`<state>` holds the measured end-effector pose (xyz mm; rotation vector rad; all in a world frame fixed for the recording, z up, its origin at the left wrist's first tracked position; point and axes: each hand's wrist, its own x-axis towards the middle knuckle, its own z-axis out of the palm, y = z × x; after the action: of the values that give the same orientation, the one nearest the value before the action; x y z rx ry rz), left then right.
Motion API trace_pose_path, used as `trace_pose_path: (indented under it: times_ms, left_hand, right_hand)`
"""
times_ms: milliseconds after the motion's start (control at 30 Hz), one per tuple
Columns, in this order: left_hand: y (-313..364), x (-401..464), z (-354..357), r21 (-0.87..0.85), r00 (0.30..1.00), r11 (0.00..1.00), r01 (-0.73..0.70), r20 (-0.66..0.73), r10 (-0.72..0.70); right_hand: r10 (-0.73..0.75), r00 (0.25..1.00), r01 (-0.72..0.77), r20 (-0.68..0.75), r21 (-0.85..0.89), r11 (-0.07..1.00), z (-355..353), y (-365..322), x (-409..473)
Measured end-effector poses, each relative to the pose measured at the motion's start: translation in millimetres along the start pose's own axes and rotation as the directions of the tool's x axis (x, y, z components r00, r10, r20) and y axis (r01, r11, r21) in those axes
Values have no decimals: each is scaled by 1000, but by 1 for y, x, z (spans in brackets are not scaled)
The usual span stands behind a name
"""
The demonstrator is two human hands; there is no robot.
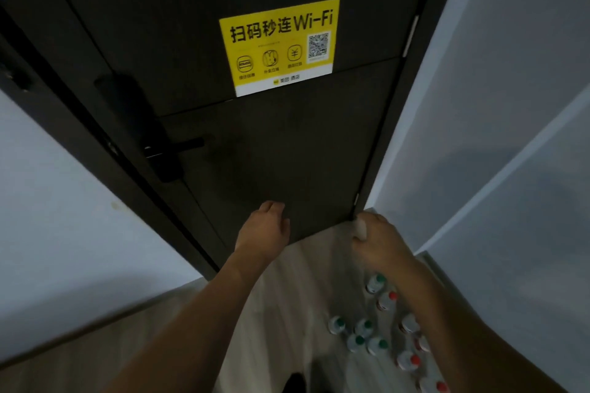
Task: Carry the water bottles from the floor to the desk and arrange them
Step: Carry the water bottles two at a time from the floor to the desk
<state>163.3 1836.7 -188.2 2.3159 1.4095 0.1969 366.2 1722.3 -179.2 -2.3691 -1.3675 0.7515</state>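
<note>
Nothing is held by the left hand (265, 228), fingers relaxed, reaching toward the dark door (255, 143); whether the right hand (378, 241) grips the pale blurred object at its fingertips cannot be told; water bottles (376, 333) are seen upright on the floor (287, 312), near right, green- and red-capped, contents not discernible; bottles are best gripped at mid-body, one per hand; the desk is not in view.

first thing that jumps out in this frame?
The yellow Wi-Fi QR sticker on the dark door, upper centre. Then both hands reaching low near the door's foot, left hand and right hand, with green- and red-capped water bottles standing on the floor, bottom right.
</note>
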Motion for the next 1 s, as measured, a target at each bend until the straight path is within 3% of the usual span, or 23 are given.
trace_pose_path:
  times_ms: [200, 333, 533, 667, 833, 1000]
  left_hand:
    - [47, 23, 22, 40, 992, 996, -85, 96, 81]
    - [89, 34, 50, 62, 963, 973, -223, 168, 210]
    - [140, 37, 103, 55, 835, 863, -502, 291, 467]
    - [168, 30, 140, 33, 739, 788, -614, 374, 560]
    - [168, 13, 176, 1, 659, 730, -684, 431, 616]
    - [130, 21, 229, 44, 648, 719, -694, 473, 597]
  right_hand:
    - [125, 990, -119, -62, 93, 988, -14, 49, -20]
    - [284, 956, -271, -70, 153, 950, -21, 87, -40]
    - [497, 862, -466, -104, 225, 856, -17, 138, -85]
    - [614, 782, -570, -108, 276, 774, -3, 165, -117]
    - [678, 731, -632, -78, 296, 716, 24, 187, -132]
    - [640, 767, -612, -34, 257, 747, 78, 214, -106]
